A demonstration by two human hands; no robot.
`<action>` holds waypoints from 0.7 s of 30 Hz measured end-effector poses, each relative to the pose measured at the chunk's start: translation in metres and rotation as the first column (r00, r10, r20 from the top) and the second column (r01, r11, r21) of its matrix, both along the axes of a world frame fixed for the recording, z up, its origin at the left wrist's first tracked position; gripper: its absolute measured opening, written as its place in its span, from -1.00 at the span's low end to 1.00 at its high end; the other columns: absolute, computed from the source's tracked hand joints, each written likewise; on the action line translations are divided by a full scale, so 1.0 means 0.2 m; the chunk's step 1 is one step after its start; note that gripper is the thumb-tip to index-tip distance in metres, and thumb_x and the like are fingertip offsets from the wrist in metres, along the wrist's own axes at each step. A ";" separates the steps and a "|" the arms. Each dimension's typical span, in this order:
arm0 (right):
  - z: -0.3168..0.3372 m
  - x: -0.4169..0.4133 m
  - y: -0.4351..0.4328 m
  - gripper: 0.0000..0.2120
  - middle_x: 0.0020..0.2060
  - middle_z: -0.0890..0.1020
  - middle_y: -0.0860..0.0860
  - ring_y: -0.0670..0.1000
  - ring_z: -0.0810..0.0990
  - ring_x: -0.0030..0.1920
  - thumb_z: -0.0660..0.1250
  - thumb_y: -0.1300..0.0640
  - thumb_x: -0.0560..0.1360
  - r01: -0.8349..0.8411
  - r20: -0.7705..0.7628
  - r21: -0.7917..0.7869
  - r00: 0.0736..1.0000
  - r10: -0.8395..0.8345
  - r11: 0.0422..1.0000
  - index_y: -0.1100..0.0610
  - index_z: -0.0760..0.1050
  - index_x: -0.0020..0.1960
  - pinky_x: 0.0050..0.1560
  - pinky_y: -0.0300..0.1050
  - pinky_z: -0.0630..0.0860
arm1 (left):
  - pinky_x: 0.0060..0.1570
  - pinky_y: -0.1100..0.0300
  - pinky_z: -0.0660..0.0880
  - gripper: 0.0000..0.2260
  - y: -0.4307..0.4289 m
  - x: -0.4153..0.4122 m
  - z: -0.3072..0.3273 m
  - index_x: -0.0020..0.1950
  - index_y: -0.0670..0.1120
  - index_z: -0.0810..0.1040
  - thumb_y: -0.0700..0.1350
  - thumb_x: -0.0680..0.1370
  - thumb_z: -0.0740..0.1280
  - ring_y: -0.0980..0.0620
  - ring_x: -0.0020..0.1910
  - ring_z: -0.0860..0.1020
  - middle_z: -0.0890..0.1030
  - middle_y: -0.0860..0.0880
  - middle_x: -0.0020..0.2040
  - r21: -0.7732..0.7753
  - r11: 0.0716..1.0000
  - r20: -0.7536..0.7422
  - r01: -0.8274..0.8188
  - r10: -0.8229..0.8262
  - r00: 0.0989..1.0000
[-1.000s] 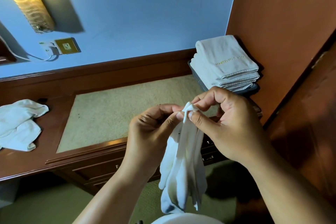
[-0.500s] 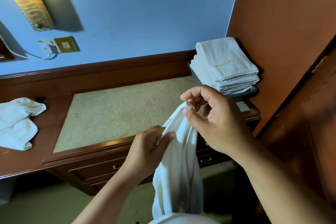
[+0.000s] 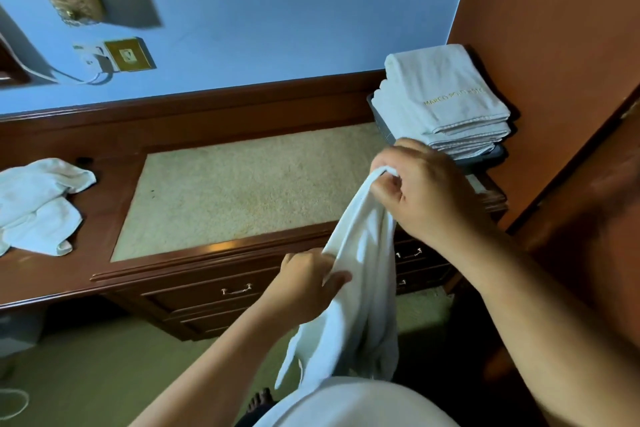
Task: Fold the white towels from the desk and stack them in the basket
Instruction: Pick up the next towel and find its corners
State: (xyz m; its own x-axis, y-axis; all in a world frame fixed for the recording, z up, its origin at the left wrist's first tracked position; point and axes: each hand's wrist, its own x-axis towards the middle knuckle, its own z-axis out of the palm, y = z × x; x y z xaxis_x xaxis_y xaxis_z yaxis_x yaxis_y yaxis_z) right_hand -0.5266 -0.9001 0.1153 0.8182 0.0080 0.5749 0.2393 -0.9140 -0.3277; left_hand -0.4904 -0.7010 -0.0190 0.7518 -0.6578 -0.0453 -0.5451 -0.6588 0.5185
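Observation:
A white towel (image 3: 360,288) hangs in front of the desk's drawers. My right hand (image 3: 422,194) pinches its top corner above the desk's front right edge. Lower down, my left hand (image 3: 304,284) grips the towel's left edge. A crumpled pile of white towels (image 3: 34,204) lies at the desk's left end. At the back right corner a dark basket (image 3: 485,158) holds a stack of several folded white towels (image 3: 443,100) with gold lettering on top.
The wooden desk (image 3: 104,274) has a beige inlaid top (image 3: 249,184) and drawers with metal handles. A wood panel stands at the right, a blue wall behind with a socket (image 3: 128,54) and lamp. Carpeted floor lies below.
My left hand has slid down the towel's edge away from my right hand, which has kept the top corner and risen slightly. The towel now hangs stretched between them.

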 end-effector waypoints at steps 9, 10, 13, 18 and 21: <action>-0.08 0.12 -0.41 -0.74 -0.22 0.65 0.17 0.17 0.58 -0.21 0.24 0.17 0.38 0.327 0.056 0.159 0.939 -0.339 0.932 0.26 0.66 -0.11 -0.23 -0.16 0.33 | -0.03 0.08 0.26 -0.78 0.55 0.05 -0.53 0.01 0.05 0.63 0.10 0.58 0.24 -0.05 0.06 0.60 0.56 0.08 -0.11 0.470 0.808 0.059 -0.355 0.373 0.926; -0.12 0.13 -0.43 -0.72 -0.23 0.65 0.18 0.18 0.58 -0.22 0.23 0.15 0.38 0.349 0.020 0.176 0.934 -0.358 0.921 0.26 0.66 -0.11 -0.24 -0.17 0.31 | -0.04 0.08 0.28 -0.76 0.62 0.06 -0.55 -0.01 0.04 0.64 0.11 0.58 0.23 -0.05 0.05 0.60 0.61 0.05 -0.07 0.474 0.782 0.099 -0.404 0.409 0.907; -0.21 0.11 -0.40 -0.73 -0.29 0.63 0.14 0.15 0.58 -0.22 0.22 0.10 0.37 0.356 -0.087 0.229 0.935 -0.345 0.906 0.21 0.65 -0.14 -0.28 -0.10 0.32 | 0.03 0.05 0.39 -0.75 0.77 0.14 -0.55 0.00 0.02 0.65 0.10 0.61 0.22 -0.10 0.07 0.60 0.63 -0.04 0.07 0.496 0.701 0.108 -0.512 0.535 0.838; -0.22 0.09 -0.08 -0.80 -0.24 0.54 -0.03 -0.02 0.49 -0.29 0.26 0.20 0.41 -0.151 -0.128 0.102 0.978 0.163 0.983 0.08 0.66 -0.13 -0.30 -0.10 0.42 | 0.26 -0.04 0.42 -0.79 0.61 0.21 -0.32 0.11 0.24 0.62 0.22 0.52 0.35 -0.01 0.27 0.50 0.49 0.08 0.28 0.205 0.899 -0.091 -0.386 0.410 0.907; -0.20 0.07 0.10 -0.77 -0.16 0.52 -0.06 -0.08 0.44 -0.30 0.22 0.15 0.46 -0.305 -0.153 0.010 0.941 0.303 0.952 0.09 0.66 -0.06 -0.31 -0.20 0.38 | 0.15 0.13 0.53 -0.77 0.35 0.07 -0.08 0.11 0.11 0.64 0.15 0.51 0.44 0.07 0.16 0.60 0.60 0.12 0.18 -0.342 0.916 -0.104 -0.208 0.183 0.978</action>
State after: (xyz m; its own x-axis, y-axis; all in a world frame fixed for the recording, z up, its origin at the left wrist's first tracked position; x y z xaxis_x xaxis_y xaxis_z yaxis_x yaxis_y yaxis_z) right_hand -0.5119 -0.8807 0.0744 0.8526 0.2763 0.4435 0.4549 -0.8102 -0.3698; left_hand -0.4768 -0.6307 -0.0345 0.8702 -0.4814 0.1046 -0.3791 -0.5188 0.7662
